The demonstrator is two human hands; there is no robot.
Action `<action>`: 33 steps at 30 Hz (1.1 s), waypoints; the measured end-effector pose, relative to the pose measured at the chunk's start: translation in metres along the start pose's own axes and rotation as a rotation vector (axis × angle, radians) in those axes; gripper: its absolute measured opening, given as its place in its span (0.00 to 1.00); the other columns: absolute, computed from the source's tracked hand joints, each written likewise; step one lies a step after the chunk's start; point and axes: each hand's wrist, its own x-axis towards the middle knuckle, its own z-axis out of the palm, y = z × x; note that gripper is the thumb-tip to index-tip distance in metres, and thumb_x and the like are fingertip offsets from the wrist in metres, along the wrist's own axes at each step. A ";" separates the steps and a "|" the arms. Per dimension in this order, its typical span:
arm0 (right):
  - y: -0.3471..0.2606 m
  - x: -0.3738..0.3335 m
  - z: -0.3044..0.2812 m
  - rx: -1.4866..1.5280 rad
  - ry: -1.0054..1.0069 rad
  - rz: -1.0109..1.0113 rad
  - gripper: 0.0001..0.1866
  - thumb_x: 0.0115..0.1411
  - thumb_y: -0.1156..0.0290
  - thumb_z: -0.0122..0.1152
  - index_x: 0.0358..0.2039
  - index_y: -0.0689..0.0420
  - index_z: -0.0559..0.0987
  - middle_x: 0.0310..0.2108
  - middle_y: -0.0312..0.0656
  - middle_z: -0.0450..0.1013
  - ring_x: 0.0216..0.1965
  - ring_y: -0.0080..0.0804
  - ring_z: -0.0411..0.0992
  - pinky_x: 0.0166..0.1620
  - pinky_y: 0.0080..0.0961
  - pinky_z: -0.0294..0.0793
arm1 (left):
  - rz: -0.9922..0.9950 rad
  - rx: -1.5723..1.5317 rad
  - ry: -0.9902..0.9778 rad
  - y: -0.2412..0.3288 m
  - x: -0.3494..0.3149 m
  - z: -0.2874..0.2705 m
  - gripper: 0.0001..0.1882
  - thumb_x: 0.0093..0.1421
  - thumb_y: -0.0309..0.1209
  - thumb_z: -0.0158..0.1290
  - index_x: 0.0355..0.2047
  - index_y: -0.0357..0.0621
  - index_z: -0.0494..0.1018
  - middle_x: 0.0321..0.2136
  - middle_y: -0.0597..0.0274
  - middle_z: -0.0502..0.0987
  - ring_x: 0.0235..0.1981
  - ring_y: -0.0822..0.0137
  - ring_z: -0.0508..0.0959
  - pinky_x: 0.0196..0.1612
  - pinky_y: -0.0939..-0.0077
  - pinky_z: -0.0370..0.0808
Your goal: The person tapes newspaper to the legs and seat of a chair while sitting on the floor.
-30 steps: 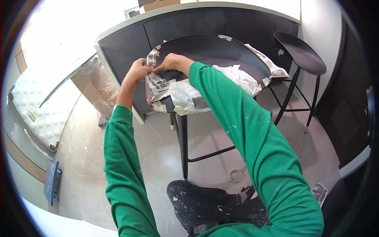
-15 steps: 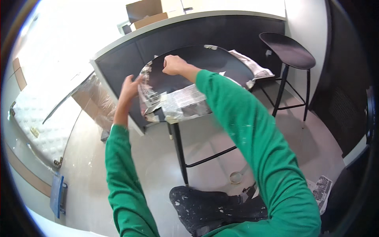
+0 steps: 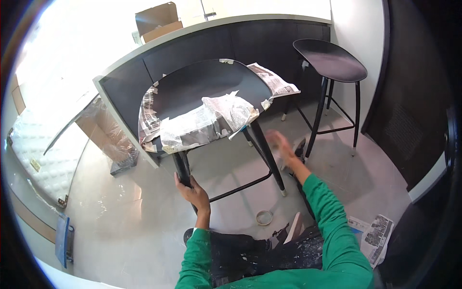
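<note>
A black bar stool (image 3: 202,79) stands before me, its seat edge masked with newspaper (image 3: 192,126) and bits of tape. Around the stool's near left leg, just below the seat, my left hand (image 3: 195,193) is closed, thumb and fingers on either side. My right hand (image 3: 281,146) is in the air to the right of the near right leg (image 3: 265,156), apart from it. Motion blurs that hand, but its fingers look stretched out and nothing shows in them.
Another black stool (image 3: 329,60) stands at the right by the dark counter (image 3: 202,45). On the floor lie a tape roll (image 3: 264,217) and newspaper sheets (image 3: 377,238). Plastic-wrapped cardboard (image 3: 107,127) leans at the left, near a blue trolley (image 3: 62,241).
Both hands have come away from the seat. My left hand has moved down onto the near left leg; my right has swung down and right. The newspaper's right part now shows.
</note>
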 end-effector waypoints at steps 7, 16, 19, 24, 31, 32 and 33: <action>0.008 -0.051 0.048 -0.116 -0.353 0.045 0.29 0.73 0.42 0.52 0.34 0.60 0.75 0.28 0.34 0.73 0.29 0.23 0.71 0.36 0.24 0.70 | 0.232 0.172 0.002 -0.062 0.030 -0.006 0.26 0.71 0.26 0.51 0.67 0.34 0.63 0.56 0.40 0.73 0.55 0.44 0.74 0.60 0.56 0.68; 0.029 -0.112 0.093 -0.105 -0.295 -0.048 0.21 0.74 0.50 0.54 0.35 0.57 0.69 0.26 0.33 0.66 0.28 0.23 0.64 0.34 0.26 0.67 | 0.351 0.181 -0.141 -0.125 0.085 -0.011 0.29 0.74 0.29 0.47 0.72 0.35 0.53 0.61 0.36 0.67 0.58 0.42 0.72 0.62 0.57 0.68; 0.039 -0.126 0.098 -0.111 -0.286 -0.077 0.20 0.74 0.52 0.52 0.39 0.58 0.68 0.26 0.36 0.64 0.29 0.27 0.63 0.35 0.30 0.67 | 0.283 0.179 -0.209 -0.131 0.088 -0.005 0.28 0.75 0.30 0.46 0.70 0.34 0.54 0.61 0.34 0.67 0.59 0.39 0.71 0.62 0.56 0.67; 0.037 -0.152 0.114 -0.113 -0.327 -0.107 0.17 0.76 0.55 0.50 0.45 0.59 0.68 0.29 0.37 0.65 0.32 0.28 0.65 0.39 0.29 0.68 | 0.210 0.212 -0.251 -0.139 0.108 -0.008 0.24 0.75 0.31 0.46 0.66 0.34 0.57 0.56 0.35 0.70 0.56 0.38 0.73 0.59 0.55 0.68; 0.026 -0.159 0.116 -0.151 -0.323 -0.100 0.15 0.77 0.58 0.49 0.47 0.60 0.68 0.32 0.36 0.68 0.37 0.24 0.68 0.44 0.25 0.71 | 0.202 0.269 -0.323 -0.123 0.112 0.006 0.21 0.75 0.33 0.46 0.62 0.37 0.58 0.50 0.33 0.72 0.48 0.34 0.76 0.50 0.50 0.72; 0.027 -0.160 0.118 -0.152 -0.316 -0.103 0.15 0.77 0.58 0.49 0.47 0.60 0.68 0.33 0.36 0.68 0.37 0.24 0.69 0.44 0.25 0.71 | 0.193 0.257 -0.329 -0.123 0.114 0.008 0.21 0.75 0.34 0.46 0.62 0.37 0.58 0.49 0.32 0.72 0.47 0.33 0.76 0.49 0.49 0.72; 0.029 -0.160 0.120 -0.140 -0.300 -0.093 0.16 0.77 0.58 0.49 0.48 0.60 0.69 0.33 0.35 0.69 0.37 0.24 0.69 0.44 0.26 0.71 | 0.145 0.267 -0.364 -0.123 0.117 0.011 0.22 0.75 0.34 0.46 0.63 0.36 0.58 0.51 0.32 0.72 0.49 0.34 0.76 0.50 0.50 0.72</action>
